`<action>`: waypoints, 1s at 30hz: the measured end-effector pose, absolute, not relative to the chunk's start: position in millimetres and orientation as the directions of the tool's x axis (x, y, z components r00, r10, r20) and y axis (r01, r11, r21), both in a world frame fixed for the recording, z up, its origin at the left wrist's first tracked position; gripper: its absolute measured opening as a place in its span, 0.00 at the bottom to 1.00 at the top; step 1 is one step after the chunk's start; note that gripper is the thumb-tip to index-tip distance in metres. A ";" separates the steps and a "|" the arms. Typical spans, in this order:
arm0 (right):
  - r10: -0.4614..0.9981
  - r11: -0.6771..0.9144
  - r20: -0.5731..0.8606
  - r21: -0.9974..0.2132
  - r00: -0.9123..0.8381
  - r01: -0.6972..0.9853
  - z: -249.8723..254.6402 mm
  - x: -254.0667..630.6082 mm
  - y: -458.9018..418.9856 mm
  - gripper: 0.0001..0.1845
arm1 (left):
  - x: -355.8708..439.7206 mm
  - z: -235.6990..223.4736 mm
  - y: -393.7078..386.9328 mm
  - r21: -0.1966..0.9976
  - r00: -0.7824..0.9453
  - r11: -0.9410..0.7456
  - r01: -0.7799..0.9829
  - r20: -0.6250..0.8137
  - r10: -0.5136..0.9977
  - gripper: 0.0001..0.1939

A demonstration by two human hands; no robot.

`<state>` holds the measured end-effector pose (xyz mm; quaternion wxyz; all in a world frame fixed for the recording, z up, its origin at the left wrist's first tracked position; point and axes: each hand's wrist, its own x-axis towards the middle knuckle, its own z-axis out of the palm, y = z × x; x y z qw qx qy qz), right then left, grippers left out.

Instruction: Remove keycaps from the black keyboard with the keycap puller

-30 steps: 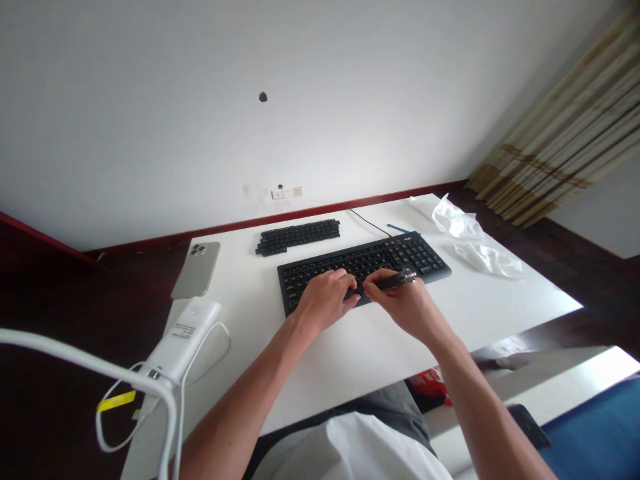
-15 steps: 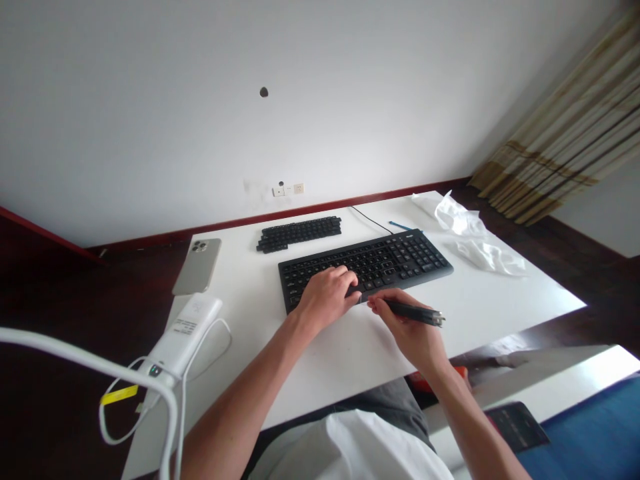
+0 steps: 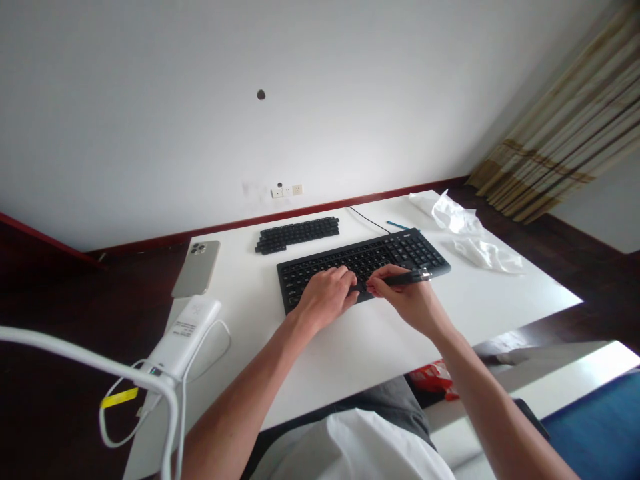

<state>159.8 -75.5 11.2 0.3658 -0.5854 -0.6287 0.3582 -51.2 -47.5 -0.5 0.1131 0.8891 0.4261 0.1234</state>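
A black keyboard (image 3: 400,250) lies at a slant on the white table, its middle showing outlined key places unlike the full keys at its right end. My left hand (image 3: 327,290) rests over its front left part, fingers bent on the keys and the thumb apart near the front edge. Close beside it, my right hand (image 3: 400,293) is closed around a black pen-shaped tool (image 3: 410,277). The tool points left and down toward the keys by my left fingertips; its tip is hidden by my fingers. Behind the keyboard sits a block of black keycaps (image 3: 300,233) set in rows.
A phone (image 3: 197,268) and a white power bank (image 3: 183,333) with a cable stand on the left of the table (image 3: 330,373). Crumpled clear plastic (image 3: 455,217) lies at the right. A thin blue stick (image 3: 399,225) and the keyboard's cord are behind.
My right hand has moved up and forward over the keyboard's front edge, and the tool's back end has tilted upward. My left hand stays on the keys.
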 end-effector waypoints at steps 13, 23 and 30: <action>0.972 0.098 -0.045 -0.814 -0.230 0.573 37.8 154.0 -37.9 0.04 | -51.1 -2.9 -46.9 0.317 0.592 -0.601 0.734 0.136 0.795 0.08; 0.986 -0.030 -0.091 -0.924 -0.142 0.380 16.6 164.6 -50.2 0.10 | -44.7 -9.2 -48.4 0.404 0.514 -0.544 0.735 0.191 0.836 0.11; 0.985 -0.068 -0.101 -0.972 -0.138 0.226 6.0 170.8 -59.6 0.20 | -41.5 -9.2 -50.8 0.329 0.542 -0.579 0.746 0.206 0.815 0.07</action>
